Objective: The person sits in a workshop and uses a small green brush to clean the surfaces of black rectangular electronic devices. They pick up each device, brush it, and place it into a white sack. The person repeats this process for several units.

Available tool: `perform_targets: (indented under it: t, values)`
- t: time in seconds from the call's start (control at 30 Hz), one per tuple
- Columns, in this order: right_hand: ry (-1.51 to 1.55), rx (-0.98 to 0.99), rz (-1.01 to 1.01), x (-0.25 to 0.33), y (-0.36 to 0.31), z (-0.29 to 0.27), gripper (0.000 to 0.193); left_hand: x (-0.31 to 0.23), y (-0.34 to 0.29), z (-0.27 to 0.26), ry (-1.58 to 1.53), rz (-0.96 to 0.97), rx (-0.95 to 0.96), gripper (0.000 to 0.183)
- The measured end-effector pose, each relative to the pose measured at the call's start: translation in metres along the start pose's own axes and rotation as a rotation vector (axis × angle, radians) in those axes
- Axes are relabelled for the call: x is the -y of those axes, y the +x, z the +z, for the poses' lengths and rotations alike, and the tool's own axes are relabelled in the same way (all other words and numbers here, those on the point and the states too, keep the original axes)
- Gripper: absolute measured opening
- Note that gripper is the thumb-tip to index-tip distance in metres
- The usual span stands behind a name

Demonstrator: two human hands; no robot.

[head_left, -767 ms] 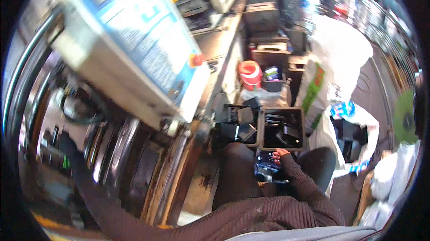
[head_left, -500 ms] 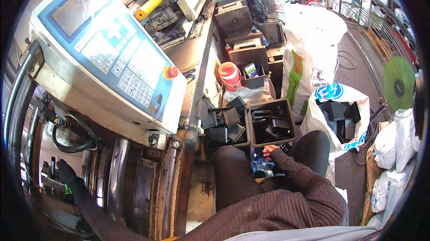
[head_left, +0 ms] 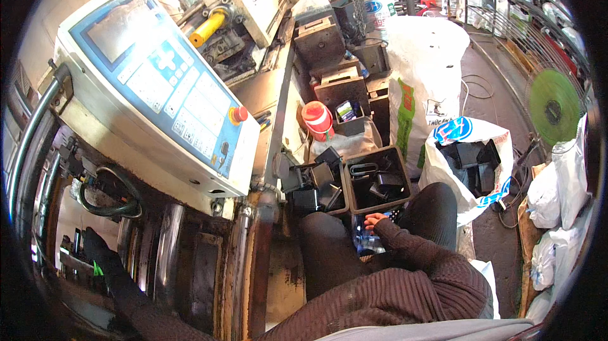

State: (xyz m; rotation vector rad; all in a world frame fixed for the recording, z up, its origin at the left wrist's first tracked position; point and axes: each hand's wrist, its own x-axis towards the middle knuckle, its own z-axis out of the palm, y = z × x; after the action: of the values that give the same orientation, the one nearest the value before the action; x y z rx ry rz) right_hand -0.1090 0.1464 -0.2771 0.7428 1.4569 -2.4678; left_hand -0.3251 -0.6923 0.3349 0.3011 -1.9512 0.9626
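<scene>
On the far left, my left hand (head_left: pixel 95 246) looks dark, perhaps gloved, and reaches in among the machine's metal bars. It is beside a dark metal part (head_left: pixel 77 258), with a small bright green piece (head_left: pixel 97 269) near the wrist. Shadow hides the fingers and anything in them. Over my lap, my right hand (head_left: pixel 375 220) hangs loosely with its fingers stretched out, and nothing shows in it. Just beyond it stand two bins, a right one (head_left: pixel 410 198) and a left one (head_left: pixel 347 205), both holding black plastic parts (head_left: pixel 387 180).
A control panel (head_left: pixel 183 87) with a red stop button (head_left: pixel 238 115) overhangs the left side. A red bucket (head_left: pixel 316 119) stands behind the bins. To the right are a white sack (head_left: pixel 437 176) of black parts, a taller sack (head_left: pixel 424 56) and a green fan (head_left: pixel 553 106).
The whole view has shifted slightly, with the panel lower and the bins a little to the left. Both hands keep nearly the same places, the left among the bars and the right over my lap.
</scene>
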Motion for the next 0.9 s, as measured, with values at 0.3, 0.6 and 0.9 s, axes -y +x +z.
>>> perform_targets:
  t: [0.3,0.6,0.9]
  values:
    - [0.018,-0.115,0.011,0.027,-0.027,-0.017,0.03,-0.113,0.002,-0.058,-0.169,-0.242,0.059,0.02]
    - [0.098,-0.011,-0.032,0.057,-0.062,0.002,0.038,-0.111,0.034,-0.141,-0.332,-0.253,-0.119,0.018]
    - [0.366,0.296,-0.023,0.099,-0.118,0.05,0.046,-0.132,-0.016,-0.368,-1.175,-0.16,-0.511,0.02]
